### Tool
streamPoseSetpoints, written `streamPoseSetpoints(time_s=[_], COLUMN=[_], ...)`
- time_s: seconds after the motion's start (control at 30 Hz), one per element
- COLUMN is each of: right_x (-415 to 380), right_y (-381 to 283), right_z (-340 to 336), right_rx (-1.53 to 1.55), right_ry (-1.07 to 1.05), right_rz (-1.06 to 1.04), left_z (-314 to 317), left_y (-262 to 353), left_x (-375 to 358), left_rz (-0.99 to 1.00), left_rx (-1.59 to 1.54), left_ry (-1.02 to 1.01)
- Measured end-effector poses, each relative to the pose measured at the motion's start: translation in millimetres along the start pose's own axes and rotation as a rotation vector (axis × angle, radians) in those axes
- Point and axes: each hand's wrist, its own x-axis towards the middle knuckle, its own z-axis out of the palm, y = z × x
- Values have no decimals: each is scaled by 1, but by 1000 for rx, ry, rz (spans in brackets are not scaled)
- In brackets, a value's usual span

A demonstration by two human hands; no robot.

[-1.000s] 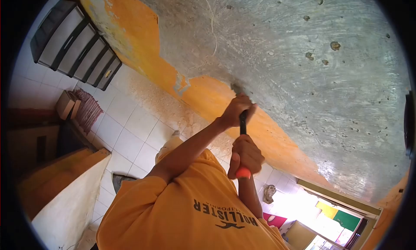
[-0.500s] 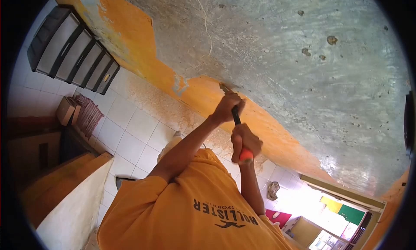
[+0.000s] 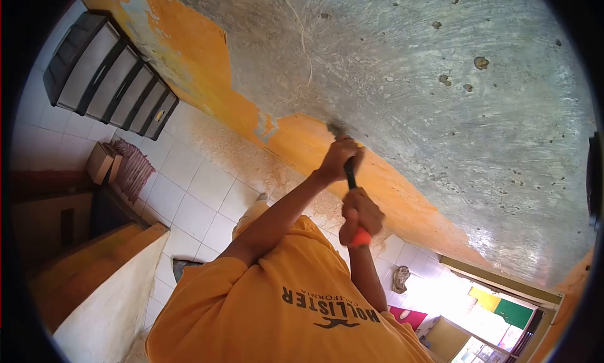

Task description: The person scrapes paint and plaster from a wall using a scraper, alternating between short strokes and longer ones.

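Observation:
A long-handled scraper (image 3: pixel 350 174) with a black shaft and an orange-red end is held in both hands. My left hand (image 3: pixel 340 159) is closed round its upper part, close to the metal head. Lower down, my right hand (image 3: pixel 363 213) grips the handle just above the orange-red end. The scraper's head, slightly blurred, touches the wall (image 3: pixel 402 99) where bare grey plaster meets the orange paint (image 3: pixel 302 133).
A drawer unit (image 3: pixel 113 77) stands at the upper left, with a striped cloth (image 3: pixel 133 168) below it. Dust lies on the tiled floor (image 3: pixel 207 202) along the wall. A low partition (image 3: pixel 116 294) is at lower left, a bright doorway (image 3: pixel 440 294) at lower right.
Both hands and the scraper sit slightly further right and lower in the view. The surroundings have shifted slightly too. Both hands keep their hold.

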Motion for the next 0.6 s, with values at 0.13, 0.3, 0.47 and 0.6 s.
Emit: streamPoseSetpoints(time_s=[0.13,0.3,0.47,0.6], right_x=[17,-5,7,1], right_y=[-13,1,-21,-3], right_z=[-4,-8,-4,5], right_rx=[-34,-99,-33,-72], right_ry=[-49,-56,-34,-18], right_rz=[34,20,-43,-97], left_z=[2,14,2,5], left_y=[-7,-6,19,-8], left_x=[-4,-8,13,-8], left_rz=[-57,-6,22,-4], left_rx=[-36,26,-68,-42], left_ry=[-28,34,43,12])
